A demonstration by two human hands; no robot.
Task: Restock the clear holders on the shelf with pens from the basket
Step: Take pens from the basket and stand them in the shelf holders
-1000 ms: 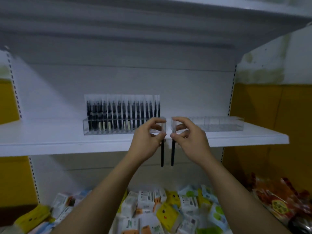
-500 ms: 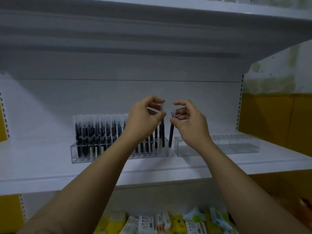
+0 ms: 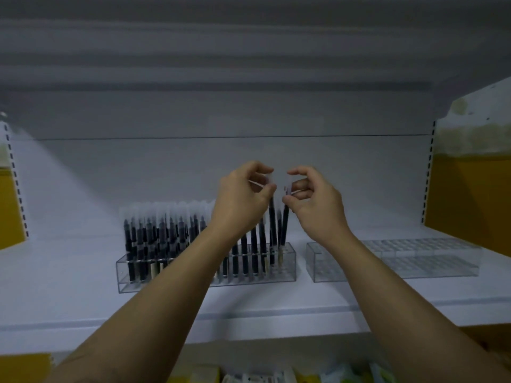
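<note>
place: shop | white slotted shelving | clear pen display holders | packaged goods below

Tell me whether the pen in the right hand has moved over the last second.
Yes. The pen rose from below the shelf edge, and its tip now sits in the left holder's right end.

Bare left hand, bare right hand, bare forearms, slender fingers.

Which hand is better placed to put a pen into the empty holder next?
Right, probably. The right hand pinches a pen and is on the side nearer the empty holder; the left hand is above the filled holder, farther off.
</note>
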